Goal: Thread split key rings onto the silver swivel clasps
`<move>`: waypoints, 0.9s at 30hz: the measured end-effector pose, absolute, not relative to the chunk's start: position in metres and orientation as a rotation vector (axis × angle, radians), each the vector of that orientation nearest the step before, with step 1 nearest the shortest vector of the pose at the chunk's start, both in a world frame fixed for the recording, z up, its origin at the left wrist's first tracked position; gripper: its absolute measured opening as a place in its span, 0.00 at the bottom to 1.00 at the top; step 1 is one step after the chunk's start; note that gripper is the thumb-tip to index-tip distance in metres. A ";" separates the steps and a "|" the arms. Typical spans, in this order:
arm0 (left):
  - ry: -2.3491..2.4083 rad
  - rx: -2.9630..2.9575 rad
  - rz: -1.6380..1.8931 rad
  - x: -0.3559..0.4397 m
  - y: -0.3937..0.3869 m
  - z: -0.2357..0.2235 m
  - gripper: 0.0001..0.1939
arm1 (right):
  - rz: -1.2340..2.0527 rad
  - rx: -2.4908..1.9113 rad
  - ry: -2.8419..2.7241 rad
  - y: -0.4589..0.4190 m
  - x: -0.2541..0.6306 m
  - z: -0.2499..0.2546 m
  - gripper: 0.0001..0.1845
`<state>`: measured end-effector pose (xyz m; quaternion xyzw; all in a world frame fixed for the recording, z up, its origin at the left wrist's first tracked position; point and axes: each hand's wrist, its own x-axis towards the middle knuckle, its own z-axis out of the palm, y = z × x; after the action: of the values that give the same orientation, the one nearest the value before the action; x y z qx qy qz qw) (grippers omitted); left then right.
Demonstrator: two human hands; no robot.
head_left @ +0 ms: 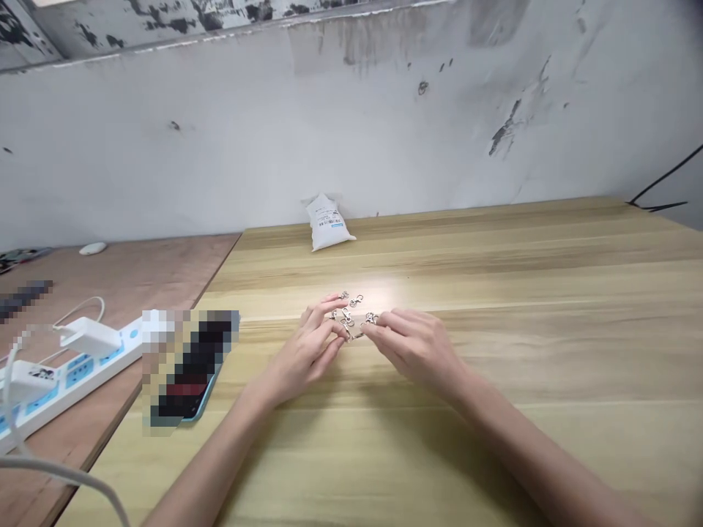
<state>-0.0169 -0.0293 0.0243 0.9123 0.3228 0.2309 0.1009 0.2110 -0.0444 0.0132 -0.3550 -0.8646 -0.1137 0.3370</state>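
Note:
Several small silver lobster clasps (356,300) with rings lie in a loose cluster on the wooden table. My left hand (307,348) comes in from the left, its thumb and index finger pinched at one end of a metal clasp (358,336). Its other fingers stretch over the clasps at the far side. From the right, my right hand (420,344) has its fingertips closed at the other end of that clasp, with more clasps just beyond them. Both hands stay low over the table, and the fingertips hide part of the metal.
A white plastic packet (329,223) with a printed label stands near the wall. To the left lie a blurred phone (192,373) and a white power strip (82,369) with plugged-in chargers and cables. A darker tabletop (165,271) adjoins this one at left.

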 end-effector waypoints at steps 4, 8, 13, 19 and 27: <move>0.931 2.756 0.579 -0.015 -0.030 0.021 0.06 | -0.380 -0.722 -2.380 -0.063 0.193 0.020 0.14; 1.015 2.836 0.559 -0.024 -0.023 0.020 0.07 | -0.285 -0.590 -2.526 -0.071 0.190 0.020 0.18; 1.208 2.879 0.546 -0.059 -0.004 0.027 0.05 | -0.127 -1.246 -2.200 -0.035 0.243 0.007 0.16; 1.239 2.853 0.436 -0.071 0.002 0.022 0.08 | -0.069 -1.480 -2.271 -0.010 0.274 -0.011 0.14; 1.156 2.704 0.419 -0.064 -0.001 0.023 0.06 | 0.034 -1.360 -2.267 -0.015 0.266 -0.009 0.12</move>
<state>-0.0643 -0.0006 0.0230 0.9069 0.3878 0.1406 0.0856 0.2657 -0.0149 -0.0086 -0.4985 -0.8311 0.0124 0.2462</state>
